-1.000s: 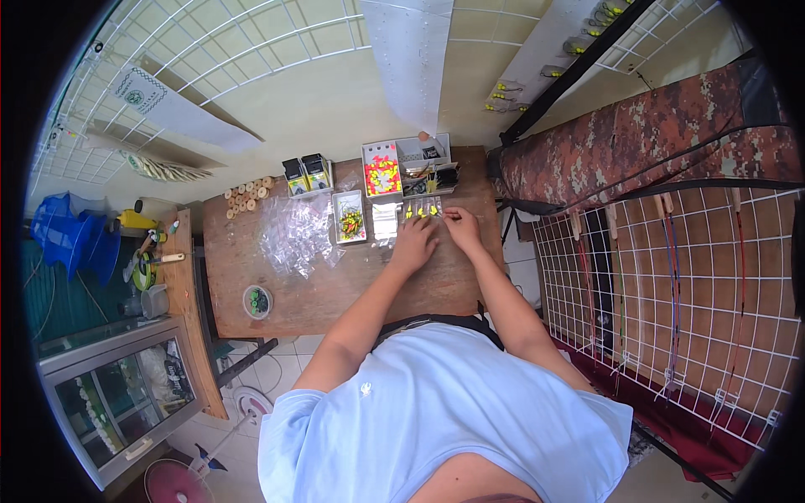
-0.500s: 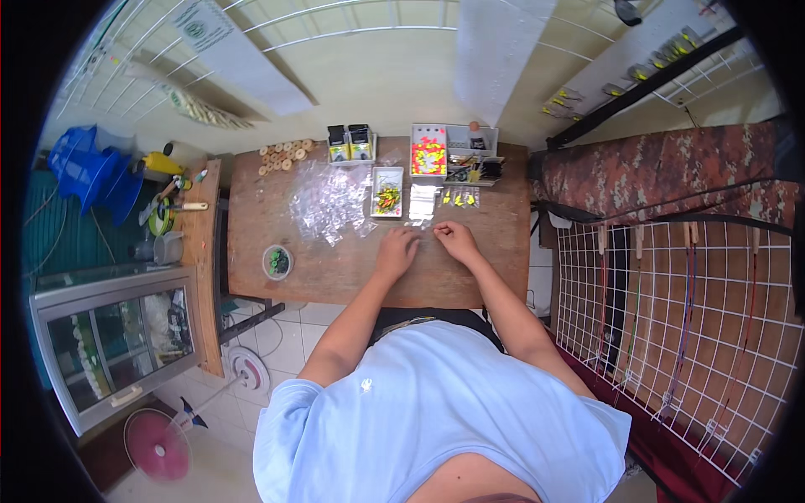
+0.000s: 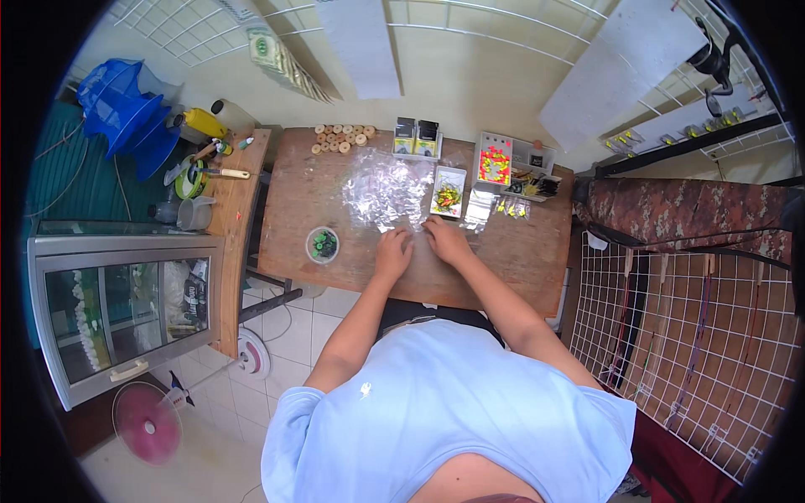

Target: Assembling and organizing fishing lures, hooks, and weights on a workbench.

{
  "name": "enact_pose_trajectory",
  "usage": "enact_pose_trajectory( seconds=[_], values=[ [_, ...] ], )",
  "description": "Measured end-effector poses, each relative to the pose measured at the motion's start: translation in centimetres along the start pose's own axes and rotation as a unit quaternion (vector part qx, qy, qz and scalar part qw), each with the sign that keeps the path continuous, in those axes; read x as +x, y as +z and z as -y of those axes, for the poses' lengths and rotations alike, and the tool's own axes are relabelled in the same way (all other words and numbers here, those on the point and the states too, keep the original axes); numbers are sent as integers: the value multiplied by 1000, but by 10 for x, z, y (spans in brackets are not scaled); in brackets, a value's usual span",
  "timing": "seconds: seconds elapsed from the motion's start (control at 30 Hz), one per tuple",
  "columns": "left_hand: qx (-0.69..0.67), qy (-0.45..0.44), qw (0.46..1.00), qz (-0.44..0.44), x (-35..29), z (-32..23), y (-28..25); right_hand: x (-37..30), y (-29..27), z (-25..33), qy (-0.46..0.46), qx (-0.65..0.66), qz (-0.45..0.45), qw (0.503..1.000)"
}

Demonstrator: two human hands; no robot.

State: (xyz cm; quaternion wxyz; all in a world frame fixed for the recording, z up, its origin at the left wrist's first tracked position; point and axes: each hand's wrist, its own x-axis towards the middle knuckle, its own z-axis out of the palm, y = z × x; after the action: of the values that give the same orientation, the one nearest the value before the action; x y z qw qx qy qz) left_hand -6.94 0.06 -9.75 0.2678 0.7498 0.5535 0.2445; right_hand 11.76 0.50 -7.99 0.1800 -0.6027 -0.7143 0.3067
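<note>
My left hand [image 3: 392,251] rests low over the wooden table with its fingers curled, just below a loose pile of clear plastic bags [image 3: 373,186]. Close beside it is my right hand [image 3: 448,241], its fingers pressed together near the front end of a white tray [image 3: 436,206]. Anything in either hand is too small to make out. The tray holds small yellow, red and green lures [image 3: 448,198]. To its right lie a stack of flat clear bags [image 3: 479,210] and several small bags with yellow pieces [image 3: 512,207].
A round tub of green and dark pieces [image 3: 322,245] stands at the left. Cork-coloured rings [image 3: 343,136], a box of black-topped packets [image 3: 417,141] and a box of bright pink and yellow pieces [image 3: 495,162] line the back. A camouflage bag [image 3: 688,210] hangs right.
The view has swung left, so the table appears farther right. My hands have shifted left along the table, from below the flat bag stack to below the loose bag pile and tray.
</note>
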Motion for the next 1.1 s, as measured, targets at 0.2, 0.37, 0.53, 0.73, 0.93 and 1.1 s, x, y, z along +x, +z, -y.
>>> enact_pose_trajectory(
  seconds=[0.2,0.37,0.53,0.73,0.93,1.1],
  values=[
    [-33,19,997,67,-2,24,-15,0,26,13,68,-118,20,990],
    [-56,39,995,75,2,27,-28,-5,33,8,9,-172,-37,984],
    [-78,46,993,73,5,32,-39,-6,34,9,-47,-184,-34,981],
    [-101,52,991,71,3,46,-49,-11,37,27,-13,-167,-13,986],
    [-109,51,989,84,3,56,-63,-10,38,28,-14,-167,-24,986],
    [-108,48,988,103,1,54,-77,-14,48,24,-15,-154,-62,986]
  ],
)
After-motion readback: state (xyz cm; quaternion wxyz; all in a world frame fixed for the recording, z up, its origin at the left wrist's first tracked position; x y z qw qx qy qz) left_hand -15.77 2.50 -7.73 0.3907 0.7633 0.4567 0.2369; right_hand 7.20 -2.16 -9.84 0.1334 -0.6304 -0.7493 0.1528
